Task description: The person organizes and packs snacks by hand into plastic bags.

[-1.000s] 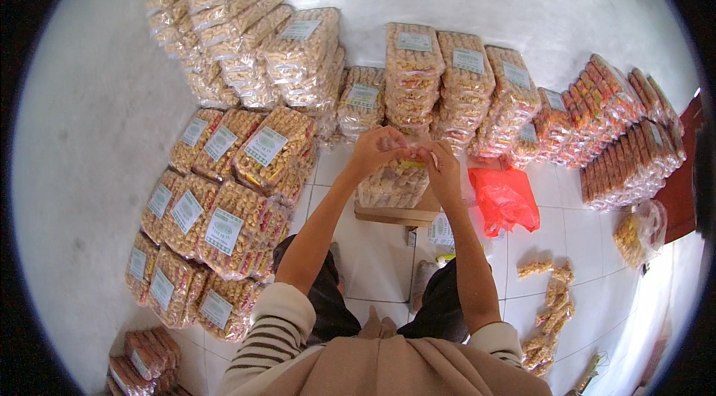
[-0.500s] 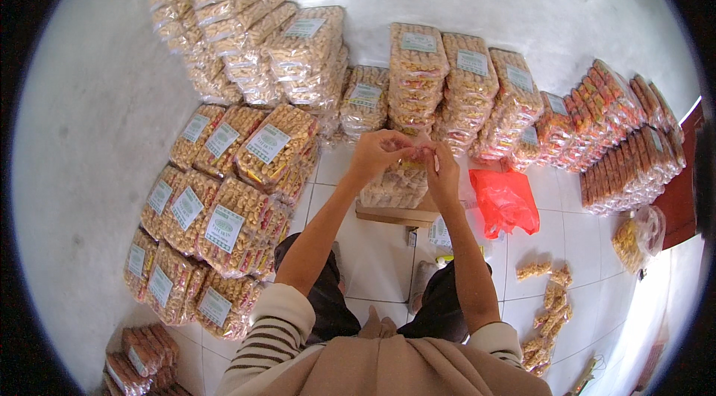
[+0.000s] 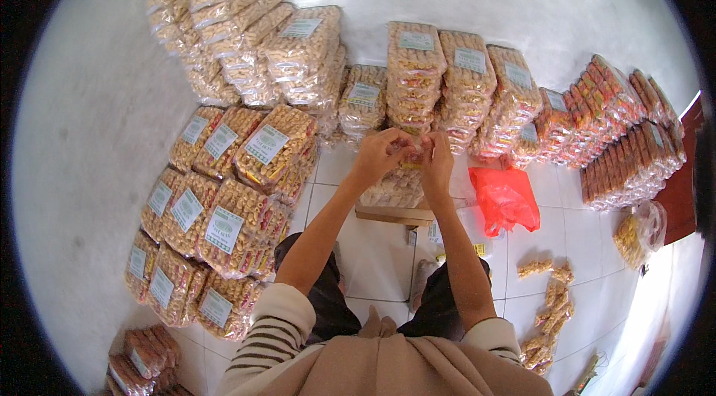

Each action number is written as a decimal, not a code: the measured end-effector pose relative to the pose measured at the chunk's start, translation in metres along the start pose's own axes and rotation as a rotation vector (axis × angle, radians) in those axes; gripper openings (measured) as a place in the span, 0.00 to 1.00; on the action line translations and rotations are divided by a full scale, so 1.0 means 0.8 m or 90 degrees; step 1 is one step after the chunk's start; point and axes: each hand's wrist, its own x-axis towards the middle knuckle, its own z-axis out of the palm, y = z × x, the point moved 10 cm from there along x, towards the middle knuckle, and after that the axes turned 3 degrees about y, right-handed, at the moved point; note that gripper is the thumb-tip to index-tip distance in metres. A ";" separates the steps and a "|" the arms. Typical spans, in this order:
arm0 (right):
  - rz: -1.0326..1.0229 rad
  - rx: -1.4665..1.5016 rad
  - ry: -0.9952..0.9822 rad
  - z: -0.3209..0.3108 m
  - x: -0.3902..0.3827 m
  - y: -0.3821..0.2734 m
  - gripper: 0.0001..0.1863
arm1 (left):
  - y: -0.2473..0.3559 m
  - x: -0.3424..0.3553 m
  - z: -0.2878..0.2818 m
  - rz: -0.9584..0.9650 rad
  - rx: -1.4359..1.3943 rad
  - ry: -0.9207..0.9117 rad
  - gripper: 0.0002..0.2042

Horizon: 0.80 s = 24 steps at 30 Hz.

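A clear plastic bag of pale snacks (image 3: pixel 389 193) stands in front of me on a low brown wooden stand or box (image 3: pixel 391 213). My left hand (image 3: pixel 380 157) is at the bag's top from the left, thumb and fingers pinched together on the thin plastic. From the right, my right hand (image 3: pixel 438 163) closes its fingertips on the same upper part, close beside the left. The small piece of plastic between the fingertips is hard to make out. Part of the bag is hidden behind my hands.
Stacked snack packs (image 3: pixel 224 224) fill the left, with more stacks (image 3: pixel 416 60) along the wall. A red plastic bag (image 3: pixel 505 200) lies right of the stand. Loose small packets (image 3: pixel 552 306) and a tied bag (image 3: pixel 634 238) sit on the tiled floor (image 3: pixel 585 243).
My right hand has shifted slightly left and away from me, its fingers now more upright. The left hand stays nearly in place, still pinching at the bag's top.
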 end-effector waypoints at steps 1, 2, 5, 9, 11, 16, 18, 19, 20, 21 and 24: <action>0.012 0.002 0.011 0.001 -0.001 0.000 0.07 | -0.002 0.000 0.002 -0.005 0.012 -0.005 0.11; 0.023 0.006 0.020 0.002 -0.003 0.000 0.08 | -0.005 -0.001 0.003 -0.011 0.025 -0.008 0.11; 0.086 0.070 0.026 0.009 -0.006 0.013 0.08 | -0.001 -0.002 0.004 0.008 0.025 0.003 0.12; 0.063 0.084 0.042 0.016 -0.006 0.008 0.09 | -0.026 -0.004 0.006 -0.065 0.012 -0.003 0.12; 0.088 0.079 0.050 0.008 -0.004 0.000 0.10 | -0.027 -0.004 0.006 -0.090 -0.007 0.001 0.11; 0.191 0.123 0.049 0.013 -0.004 0.024 0.12 | -0.050 -0.007 0.013 -0.162 -0.105 -0.031 0.11; 0.205 0.142 0.049 0.009 -0.002 0.023 0.12 | -0.051 -0.006 0.013 -0.154 -0.098 -0.027 0.11; 0.217 0.150 0.038 0.011 -0.001 0.030 0.11 | -0.052 -0.006 0.013 -0.157 -0.116 -0.019 0.11; 0.230 0.157 0.028 0.011 0.000 0.032 0.11 | -0.052 -0.006 0.013 -0.160 -0.135 -0.012 0.11; 0.269 0.196 0.016 0.014 -0.003 0.038 0.11 | -0.051 -0.006 0.013 -0.163 -0.154 -0.004 0.11; 0.333 0.273 -0.011 0.016 -0.008 0.040 0.10 | -0.054 -0.006 0.015 -0.181 -0.122 -0.021 0.11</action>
